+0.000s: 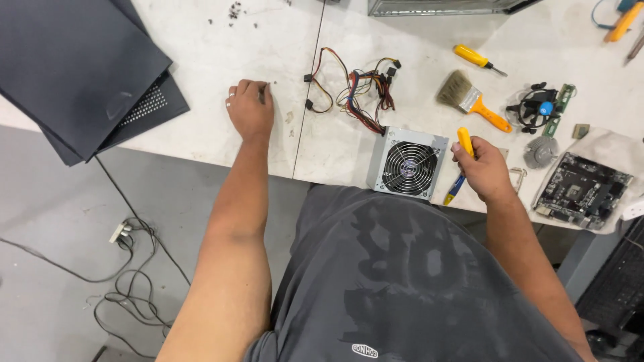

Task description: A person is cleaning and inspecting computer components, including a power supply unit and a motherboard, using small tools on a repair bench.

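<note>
So the right hand (484,171) has its fingers clamped round a yellow-and-blue plastic-handled screwdriver (461,161), just right of the boxy silver metal power supply (407,163). It looks light and stiff, best gripped mid-handle. Left hand (250,107), well left of it, presses curled fingers on the white table (201,127).

The yellow-handled screwdriver (461,155) in the right hand (484,173) is mostly covered by the closed fingers; only the handle top and a blue and yellow end below the fist show, and its tip cannot be made out. The left hand (250,107), at nine o'clock from the silver box-shaped power supply with a round fan grille (406,163), presses curled fingertips to the white tabletop (201,80); whether they pinch anything is too small to tell. At twelve o'clock a metal-framed case (443,6) is cut off by the top edge. At ten o'clock, tiny dark specks (234,11) may be screws. The dark grey flat metal panels (74,67) run past the left edge.
</note>
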